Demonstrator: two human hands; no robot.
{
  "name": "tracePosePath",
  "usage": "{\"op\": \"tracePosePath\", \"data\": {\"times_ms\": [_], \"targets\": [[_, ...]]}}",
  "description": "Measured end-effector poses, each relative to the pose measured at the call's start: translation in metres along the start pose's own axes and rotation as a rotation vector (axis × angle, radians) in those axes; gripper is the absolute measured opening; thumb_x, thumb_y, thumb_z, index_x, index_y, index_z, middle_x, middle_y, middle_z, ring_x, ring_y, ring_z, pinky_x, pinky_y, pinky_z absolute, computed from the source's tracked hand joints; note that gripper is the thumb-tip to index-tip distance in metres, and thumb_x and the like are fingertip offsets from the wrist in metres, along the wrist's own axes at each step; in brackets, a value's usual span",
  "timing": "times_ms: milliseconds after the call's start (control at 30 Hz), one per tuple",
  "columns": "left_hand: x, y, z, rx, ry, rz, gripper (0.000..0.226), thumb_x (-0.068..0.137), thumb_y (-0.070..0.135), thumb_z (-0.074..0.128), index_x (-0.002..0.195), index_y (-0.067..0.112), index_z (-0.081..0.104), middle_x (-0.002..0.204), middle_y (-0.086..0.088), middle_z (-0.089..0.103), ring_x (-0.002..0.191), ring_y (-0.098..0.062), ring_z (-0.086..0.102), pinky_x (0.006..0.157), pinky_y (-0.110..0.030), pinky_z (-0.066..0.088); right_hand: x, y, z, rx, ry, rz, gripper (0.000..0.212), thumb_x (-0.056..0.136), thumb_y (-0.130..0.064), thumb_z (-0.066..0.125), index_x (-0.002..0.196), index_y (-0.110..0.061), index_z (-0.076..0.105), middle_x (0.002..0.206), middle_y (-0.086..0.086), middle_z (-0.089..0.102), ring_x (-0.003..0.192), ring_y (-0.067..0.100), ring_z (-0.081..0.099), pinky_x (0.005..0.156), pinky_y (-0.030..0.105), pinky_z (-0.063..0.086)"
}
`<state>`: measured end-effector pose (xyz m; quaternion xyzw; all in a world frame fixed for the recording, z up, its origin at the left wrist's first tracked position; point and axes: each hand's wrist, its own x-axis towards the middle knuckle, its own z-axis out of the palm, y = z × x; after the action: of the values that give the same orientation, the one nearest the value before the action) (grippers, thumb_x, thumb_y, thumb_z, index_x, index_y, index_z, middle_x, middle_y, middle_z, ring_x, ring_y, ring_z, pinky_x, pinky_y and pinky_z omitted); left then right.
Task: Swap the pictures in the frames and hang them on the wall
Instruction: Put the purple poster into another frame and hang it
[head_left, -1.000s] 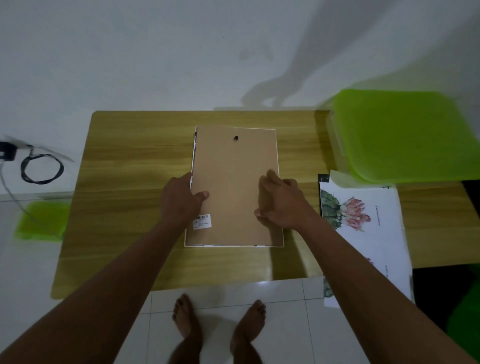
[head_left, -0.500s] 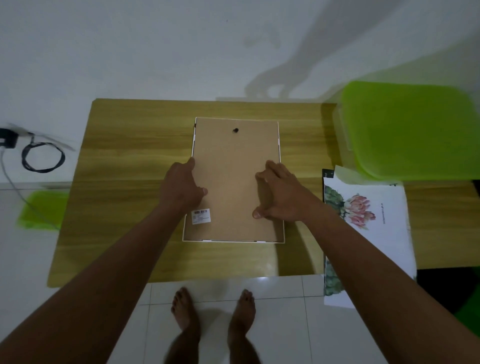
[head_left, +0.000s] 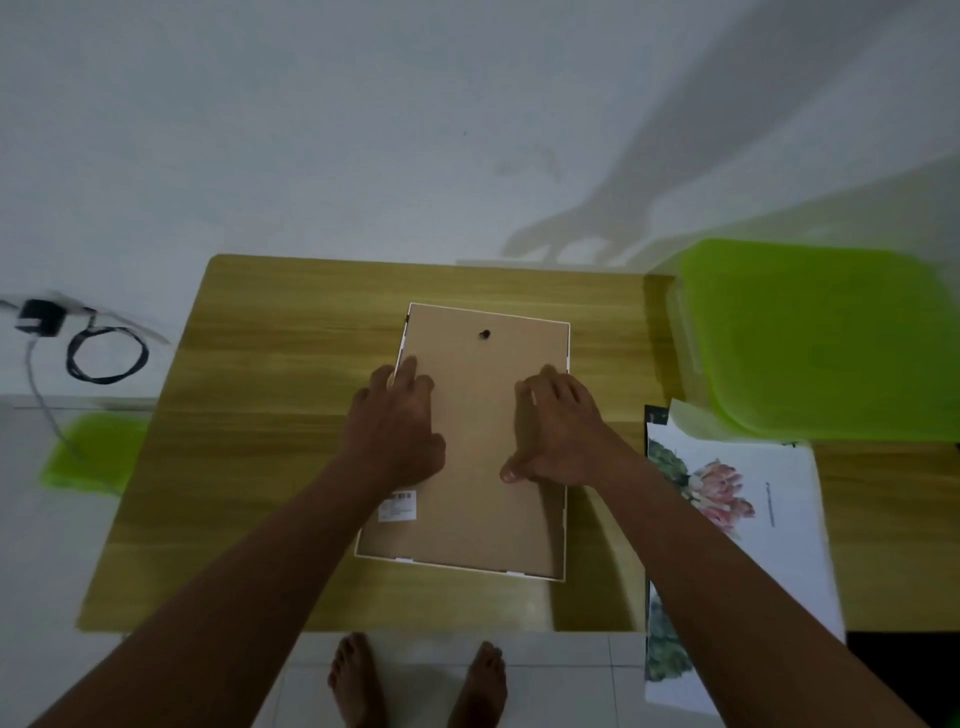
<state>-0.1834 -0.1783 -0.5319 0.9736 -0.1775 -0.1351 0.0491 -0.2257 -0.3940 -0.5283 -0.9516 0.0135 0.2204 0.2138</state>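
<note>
A white picture frame (head_left: 470, 535) lies face down on the wooden table (head_left: 270, 457), its brown backing board up, with a dark hanging hole near the far end and a barcode sticker at the near left. My left hand (head_left: 397, 426) rests on the board's left edge, fingers stretched toward the far end. My right hand (head_left: 558, 431) lies flat on the board's right side, fingers extended. To the right, loose flower prints (head_left: 727, 499) lie on the table and hang over its front edge.
A green plastic lid or box (head_left: 815, 338) sits at the table's far right corner. A white wall stands behind the table. A black cable loop and charger (head_left: 106, 356) lie at the left, with a green object (head_left: 93, 457) on the floor. My bare feet stand on tiles below.
Both hands have slid farther up the backing board, toward its far end, and their fingers have straightened. The frame stays flat on the table.
</note>
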Motion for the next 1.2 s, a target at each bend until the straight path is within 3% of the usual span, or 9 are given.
{"op": "tracePosePath", "data": {"times_ms": [100, 200, 300, 400, 467, 633, 800, 1033, 1200], "targets": [[0.019, 0.002, 0.000, -0.119, -0.088, 0.053, 0.096, 0.077, 0.061, 0.064, 0.150, 0.021, 0.016, 0.162, -0.004, -0.005, 0.147, -0.037, 0.000, 0.115, -0.056, 0.021, 0.007, -0.002, -0.014, -0.009, 0.036, 0.035, 0.108, 0.062, -0.065, 0.081, 0.144, -0.021, 0.026, 0.152, 0.007, 0.025, 0.144, 0.033, 0.012, 0.119, 0.047, 0.017], [0.031, 0.006, 0.001, -0.108, -0.236, 0.057, 0.113, 0.074, 0.068, 0.063, 0.153, 0.031, -0.008, 0.161, 0.004, -0.017, 0.147, -0.035, -0.014, 0.115, -0.059, 0.019, 0.016, -0.002, -0.021, -0.036, 0.004, 0.022, 0.111, 0.063, -0.067, 0.079, 0.148, -0.021, 0.024, 0.163, 0.008, 0.004, 0.149, 0.033, 0.000, 0.121, 0.052, 0.012], [0.034, 0.006, 0.003, -0.089, -0.234, 0.068, 0.117, 0.069, 0.069, 0.068, 0.154, 0.029, -0.002, 0.162, 0.002, -0.010, 0.147, -0.036, -0.012, 0.114, -0.059, 0.022, 0.025, -0.003, -0.022, -0.032, -0.041, 0.004, 0.121, 0.061, -0.065, 0.081, 0.152, -0.023, 0.014, 0.164, 0.009, 0.003, 0.150, 0.035, -0.002, 0.121, 0.053, 0.010], [0.037, 0.006, 0.001, -0.091, -0.186, 0.064, 0.117, 0.062, 0.070, 0.073, 0.153, 0.028, 0.012, 0.161, 0.000, 0.003, 0.147, -0.035, -0.006, 0.110, -0.063, 0.026, 0.030, -0.005, -0.022, -0.127, 0.018, -0.011, 0.111, 0.057, -0.068, 0.080, 0.145, -0.025, 0.026, 0.151, 0.010, 0.021, 0.145, 0.036, 0.010, 0.117, 0.055, 0.016], [0.040, 0.006, -0.001, -0.019, -0.136, 0.093, 0.117, 0.057, 0.074, 0.071, 0.150, 0.027, 0.017, 0.158, 0.001, 0.007, 0.147, -0.032, -0.007, 0.110, -0.067, 0.020, 0.035, -0.006, -0.021, -0.140, 0.004, -0.022, 0.111, 0.055, -0.065, 0.083, 0.142, -0.023, 0.030, 0.155, 0.009, 0.015, 0.148, 0.035, 0.004, 0.117, 0.058, 0.014], [0.049, 0.005, 0.005, 0.090, -0.222, 0.168, 0.133, 0.062, 0.081, 0.061, 0.152, 0.021, -0.017, 0.159, -0.005, -0.025, 0.147, -0.027, -0.018, 0.116, -0.059, 0.006, 0.043, -0.010, -0.027, -0.158, -0.084, 0.000, 0.132, 0.055, -0.058, 0.088, 0.152, -0.014, 0.010, 0.165, 0.004, -0.009, 0.151, 0.032, -0.008, 0.118, 0.063, 0.006], [0.049, 0.004, 0.002, 0.068, -0.215, 0.175, 0.132, 0.061, 0.083, 0.060, 0.153, 0.022, -0.013, 0.159, -0.003, -0.023, 0.147, -0.024, -0.017, 0.117, -0.056, 0.006, 0.042, -0.011, -0.032, -0.227, -0.044, -0.027, 0.134, 0.055, -0.062, 0.085, 0.154, -0.018, 0.006, 0.162, 0.005, 0.003, 0.149, 0.033, 0.000, 0.116, 0.065, 0.007], [0.033, -0.008, -0.005, -0.102, -0.182, 0.125, 0.125, 0.068, 0.073, 0.065, 0.153, 0.022, -0.011, 0.160, 0.000, -0.022, 0.147, -0.021, -0.019, 0.119, -0.046, 0.006, 0.042, 0.002, -0.032, -0.033, -0.006, 0.016, 0.133, 0.058, -0.060, 0.086, 0.156, -0.022, 0.004, 0.165, 0.002, -0.013, 0.151, 0.030, -0.009, 0.120, 0.055, 0.008], [0.006, -0.021, 0.003, -0.180, -0.222, 0.104, 0.134, 0.065, 0.072, 0.069, 0.152, 0.009, -0.011, 0.160, -0.006, -0.019, 0.147, -0.017, -0.018, 0.121, -0.043, 0.011, 0.052, -0.006, -0.043, -0.050, 0.000, 0.047, 0.121, 0.060, -0.058, 0.085, 0.152, -0.017, 0.019, 0.160, 0.002, 0.012, 0.145, 0.035, 0.009, 0.114, 0.054, 0.019]]}}
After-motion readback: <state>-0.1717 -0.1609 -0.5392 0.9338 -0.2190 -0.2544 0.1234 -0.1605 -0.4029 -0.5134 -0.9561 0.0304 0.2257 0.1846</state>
